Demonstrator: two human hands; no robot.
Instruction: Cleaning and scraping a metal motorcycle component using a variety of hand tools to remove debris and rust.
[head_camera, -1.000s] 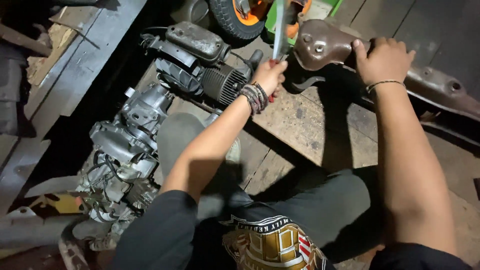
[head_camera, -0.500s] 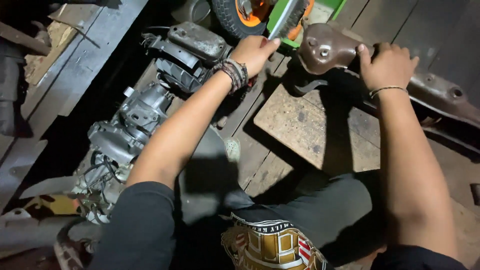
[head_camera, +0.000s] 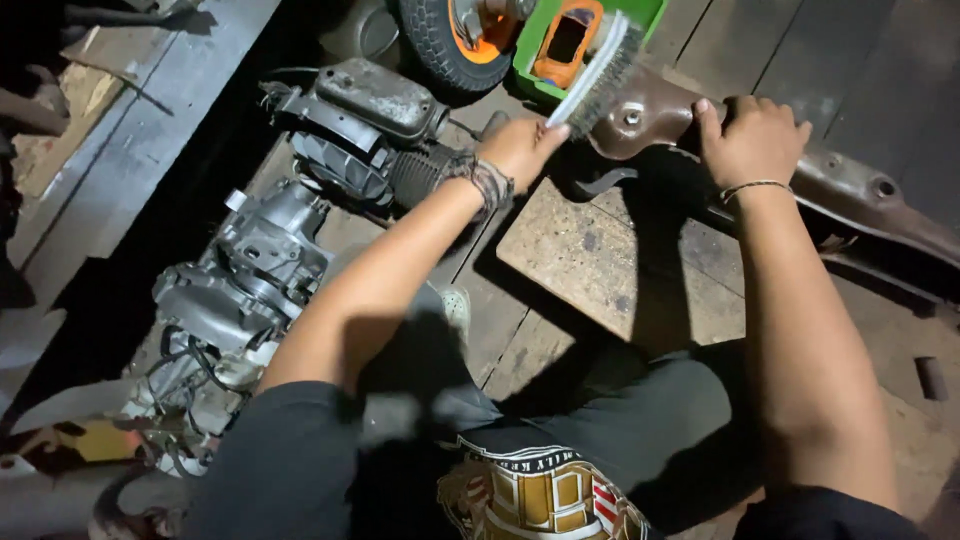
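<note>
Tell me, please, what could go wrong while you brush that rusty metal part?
The right hand is bare and steadies the rusty metal part close to the wire brush in the left hand; a slip could scrape its fingers. The part overhangs the wooden board and might shift.

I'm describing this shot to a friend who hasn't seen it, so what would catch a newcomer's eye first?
First, the wire brush at top centre, held in the left hand with its bristles against a rusty brown metal part that the right hand grips. Next, the grey engine lying along the left side on the wooden floor. A black tyre with an orange hub sits at the top edge.
</note>
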